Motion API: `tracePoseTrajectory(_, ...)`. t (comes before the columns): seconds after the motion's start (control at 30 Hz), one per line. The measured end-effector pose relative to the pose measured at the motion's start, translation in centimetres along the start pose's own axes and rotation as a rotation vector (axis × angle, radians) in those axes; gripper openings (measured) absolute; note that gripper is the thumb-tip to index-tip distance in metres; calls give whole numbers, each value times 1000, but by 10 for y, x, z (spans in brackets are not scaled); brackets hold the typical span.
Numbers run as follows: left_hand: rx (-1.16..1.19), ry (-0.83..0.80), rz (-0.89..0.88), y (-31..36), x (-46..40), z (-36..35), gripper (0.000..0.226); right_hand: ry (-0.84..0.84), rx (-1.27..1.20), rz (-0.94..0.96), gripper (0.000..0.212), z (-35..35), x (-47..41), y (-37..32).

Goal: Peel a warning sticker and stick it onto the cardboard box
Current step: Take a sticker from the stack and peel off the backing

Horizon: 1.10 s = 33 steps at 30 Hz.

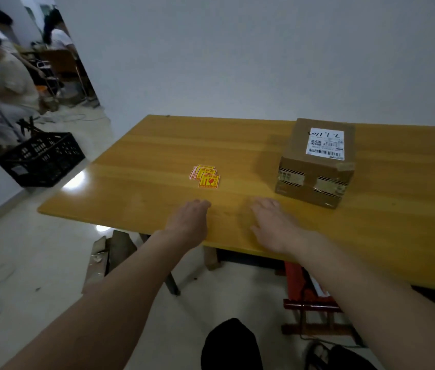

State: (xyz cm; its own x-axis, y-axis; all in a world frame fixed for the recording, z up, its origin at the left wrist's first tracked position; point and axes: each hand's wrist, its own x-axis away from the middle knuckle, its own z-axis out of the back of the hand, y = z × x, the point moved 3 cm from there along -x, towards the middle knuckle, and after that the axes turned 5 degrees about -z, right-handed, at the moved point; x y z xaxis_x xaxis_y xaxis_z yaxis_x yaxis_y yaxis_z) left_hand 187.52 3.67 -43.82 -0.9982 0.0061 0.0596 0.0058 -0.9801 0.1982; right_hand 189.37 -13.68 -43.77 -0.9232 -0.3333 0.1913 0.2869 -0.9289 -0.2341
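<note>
Head camera, looking down: fingers (260, 206) of the right hand (272, 225) lie loosely spread and flat on the near edge of a yellow wooden table (157, 145), holding nothing. The left hand (188, 222) rests palm-down beside it, its fingers extended and close together, also empty; motion blur softens the fingertips, so whether they press on the wood or hover just above it cannot be told. Both bare forearms reach in from the bottom of the frame.

Just beyond the left hand, apart from it, a small fanned stack of yellow-and-red warning stickers (205, 176) lies flat on the tabletop. Farther right stands the cardboard box (315, 164), closed, with a white shipping label (325, 143) on its top and black-striped tape (291, 177) across its near side.

The tabletop is glossy, catching a bright glare near its left corner. Plain grey-white walls rise behind. On the pale tiled floor to the left sits a black plastic crate (42, 158); through an opening beyond it, several people stand among furniture. Under the table are a red wooden stool (310, 303) and scraps of cardboard (104, 257).
</note>
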Motion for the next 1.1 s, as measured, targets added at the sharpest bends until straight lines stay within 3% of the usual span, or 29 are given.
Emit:
tracePoseTrajectory(0.13,91,18,28,-16,-1,-10,60,-59,-4,36,61,-15,-20,-17)
tracePoseTrajectory(0.23,138,135,46,-28,-4,-13,65,-23,-40,32,66,-21,-37,-33)
tracePoseTrajectory(0.37,-14,181,34,-49,-22,-29,64,42,50,63,62,-27,-68,-54)
tracePoseTrajectory(0.6,-113,240,34,-60,-25,-46,71,-24,98,53,69,-32,-111,-69)
tracePoseTrajectory(0.77,-93,252,35,-59,-23,-47,72,56,204,104,65,-37,-89,-59)
tracePoseTrajectory(1.0,22,239,48,-59,-22,-44,71,54,176,104,61,-40,-48,-41)
tracePoseTrajectory(1.1,60,200,-34,-49,-26,-36,64,42,160,120,57,-36,-37,-39)
